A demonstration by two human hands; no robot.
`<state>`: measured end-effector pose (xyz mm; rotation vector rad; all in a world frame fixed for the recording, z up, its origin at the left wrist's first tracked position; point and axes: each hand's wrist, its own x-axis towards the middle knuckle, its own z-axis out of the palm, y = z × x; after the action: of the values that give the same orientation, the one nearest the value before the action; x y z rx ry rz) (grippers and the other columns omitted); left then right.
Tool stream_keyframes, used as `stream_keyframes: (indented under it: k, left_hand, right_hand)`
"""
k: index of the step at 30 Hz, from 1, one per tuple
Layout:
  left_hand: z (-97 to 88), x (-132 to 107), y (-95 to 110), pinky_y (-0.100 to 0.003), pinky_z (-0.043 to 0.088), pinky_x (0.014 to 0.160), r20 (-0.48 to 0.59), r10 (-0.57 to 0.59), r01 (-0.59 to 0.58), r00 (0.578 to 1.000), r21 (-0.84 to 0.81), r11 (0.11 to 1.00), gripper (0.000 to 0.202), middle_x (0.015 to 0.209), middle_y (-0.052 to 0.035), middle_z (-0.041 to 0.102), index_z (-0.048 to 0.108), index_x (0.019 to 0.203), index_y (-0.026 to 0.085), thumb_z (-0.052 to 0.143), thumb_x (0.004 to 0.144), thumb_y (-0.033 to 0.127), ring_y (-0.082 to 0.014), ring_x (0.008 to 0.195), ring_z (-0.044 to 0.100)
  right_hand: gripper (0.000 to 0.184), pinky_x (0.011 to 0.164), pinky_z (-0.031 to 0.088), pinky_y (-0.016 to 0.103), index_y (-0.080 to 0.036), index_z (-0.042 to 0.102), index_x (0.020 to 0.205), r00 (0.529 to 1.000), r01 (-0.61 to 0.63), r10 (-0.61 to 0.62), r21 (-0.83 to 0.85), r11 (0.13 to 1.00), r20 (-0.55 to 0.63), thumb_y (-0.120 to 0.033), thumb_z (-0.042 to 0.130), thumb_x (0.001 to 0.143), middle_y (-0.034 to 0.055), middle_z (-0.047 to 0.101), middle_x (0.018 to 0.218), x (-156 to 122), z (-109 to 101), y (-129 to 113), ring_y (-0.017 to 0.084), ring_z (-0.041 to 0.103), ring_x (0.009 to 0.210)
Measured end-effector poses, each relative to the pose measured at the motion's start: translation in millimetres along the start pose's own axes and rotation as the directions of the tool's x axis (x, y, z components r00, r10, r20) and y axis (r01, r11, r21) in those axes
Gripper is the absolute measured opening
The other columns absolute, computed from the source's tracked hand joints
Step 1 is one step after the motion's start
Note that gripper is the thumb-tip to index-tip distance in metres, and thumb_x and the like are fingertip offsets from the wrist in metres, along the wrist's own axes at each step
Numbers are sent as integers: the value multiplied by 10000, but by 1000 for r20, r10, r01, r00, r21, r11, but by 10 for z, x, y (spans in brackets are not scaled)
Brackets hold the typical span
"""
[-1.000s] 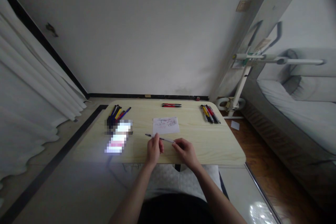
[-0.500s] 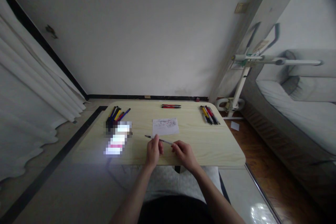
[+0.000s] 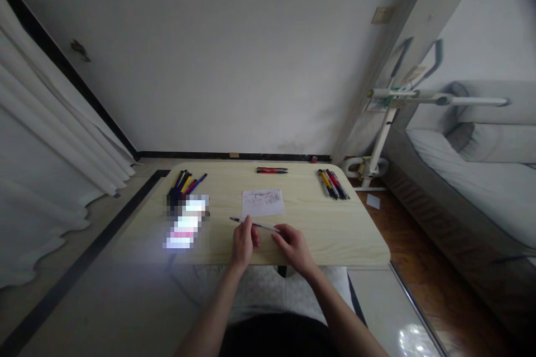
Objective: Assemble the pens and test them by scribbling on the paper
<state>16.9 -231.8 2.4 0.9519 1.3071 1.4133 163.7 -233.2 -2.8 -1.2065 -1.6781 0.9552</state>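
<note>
A slim pen [image 3: 263, 227], dark at one end and pale along its barrel, lies slantwise across both hands above the table's near part. My left hand [image 3: 243, 242] is closed on it, thumb on top, with the dark end sticking out to the left. At the pale end, the thumb and forefinger of my right hand [image 3: 293, 242] pinch the pen. Just beyond the hands, a white sheet of paper [image 3: 263, 202] with dark scribbles lies flat on the wooden table [image 3: 335, 234].
Two red and black pens [image 3: 272, 170] lie at the table's far edge. Several pens [image 3: 334, 184] form a group at the right, several more pens [image 3: 184, 182] at the left. A bright, pixelated phone-like screen [image 3: 187, 223] is left of my hands. Exercise equipment [image 3: 385, 128] stands beyond the right corner.
The hands keep nearly the same pose on the pen. The whole view has shifted slightly, and my right fingers sit a little differently at the pen's pale end.
</note>
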Motion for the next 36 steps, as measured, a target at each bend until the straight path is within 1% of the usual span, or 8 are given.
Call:
stream_keyframes:
  k: [3,5,13,20,24,28,30,36]
  left_hand:
    - [-1,-6,14,-196,322,362,10,11,-11,1000,21,1000,491,347,30,437,428,461,165,362,804,510,-89,317,419]
    - [-4,-7,14,-197,326,365,10,9,-10,1000,30,999,486,351,29,442,435,466,165,368,801,511,-90,320,423]
    - [-8,-3,-6,-193,318,361,10,-22,22,1000,9,1000,488,348,31,438,433,467,164,379,789,526,-88,317,415]
    - [-12,-10,-14,-194,331,375,21,11,-11,1000,7,1000,482,355,30,440,437,474,165,363,808,504,-89,327,420]
    - [-7,-8,-11,-197,331,370,23,6,-7,1000,10,1000,488,357,26,442,432,469,167,356,805,513,-94,330,427]
    - [4,-15,23,-201,327,365,14,1,-1,1000,16,1000,485,352,26,441,434,474,168,368,792,528,-95,321,423]
    - [9,-20,37,-201,322,360,14,-6,6,1000,16,1000,484,350,27,441,434,472,168,379,783,535,-94,318,419]
    - [4,-22,23,-200,329,370,11,3,-3,1000,23,1000,492,350,28,450,450,462,166,390,776,539,-90,317,421]
  right_hand:
    - [283,572,402,226,-162,604,727,1000,11,-11,-10,1000,15,-347,423,843,15,602,643,-1,-7,-29,130,542,613]
    - [315,556,393,221,-165,593,683,1000,10,-10,-12,1000,26,-348,401,854,8,588,611,0,-1,-30,123,535,585]
    - [169,572,421,233,-176,569,864,999,18,-18,10,1000,-32,-311,510,781,16,606,713,-3,28,35,135,542,623]
    - [253,567,430,236,-179,550,972,999,15,-15,10,1000,-43,-303,540,752,7,584,717,6,23,22,128,529,602]
    - [217,633,422,245,-172,599,882,999,32,-33,-26,999,-33,-331,471,808,34,618,763,9,11,-25,151,553,693]
    - [290,586,400,233,-168,594,712,1000,29,-30,-49,998,-10,-348,407,841,25,602,657,8,12,-53,144,540,629]
    - [276,576,398,234,-169,590,725,999,30,-30,-55,998,-13,-355,418,834,25,599,654,3,17,-52,143,535,618]
    - [210,573,418,241,-172,576,879,999,25,-26,-36,999,-31,-341,508,777,26,605,714,-7,31,-14,146,539,630]
